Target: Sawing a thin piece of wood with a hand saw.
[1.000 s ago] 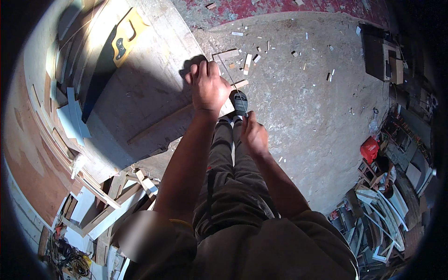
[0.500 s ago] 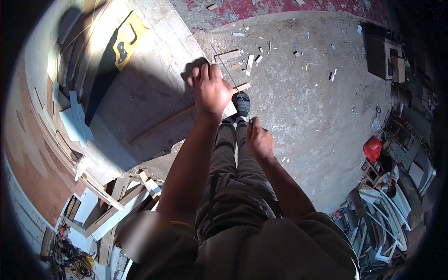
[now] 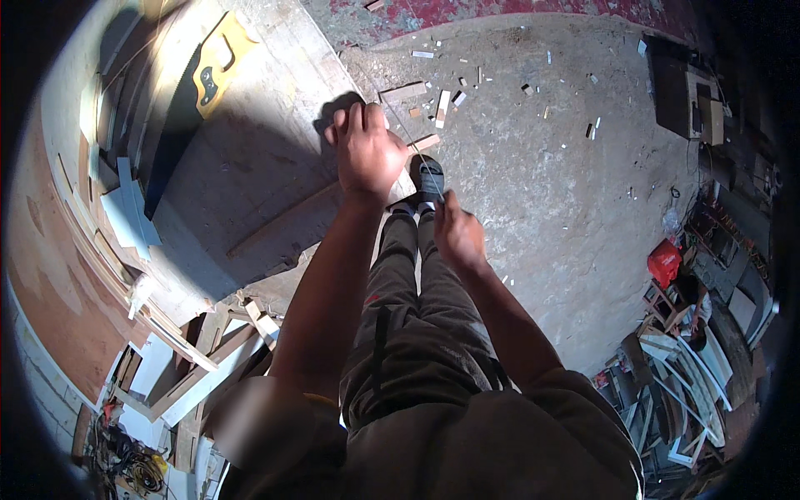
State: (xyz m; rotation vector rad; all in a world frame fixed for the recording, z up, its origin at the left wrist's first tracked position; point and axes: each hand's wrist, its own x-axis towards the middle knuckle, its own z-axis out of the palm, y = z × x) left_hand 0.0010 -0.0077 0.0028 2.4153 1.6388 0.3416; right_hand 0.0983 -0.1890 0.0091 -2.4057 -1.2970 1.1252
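Head view: right hand [image 3: 460, 237] clenches a thin, straight grey tool [image 3: 402, 127]; left hand [image 3: 371, 157] curls over a wooden strip [image 3: 427, 142], grip unclear.

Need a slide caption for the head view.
Left hand over a wooden strip, right hand gripping a long thin tool, saw lying on the worktable.

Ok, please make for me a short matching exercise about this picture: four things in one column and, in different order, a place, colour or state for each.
Things:
1. saw
2. left hand
3. right hand
4. sandal

Descriptions:
A. closed around the near end of the thin tool
B. dark, worn on a foot
C. lying flat, with a yellow handle
D. by the wood strip, at the edge of the table

Right pairs: 1-C, 2-D, 3-A, 4-B
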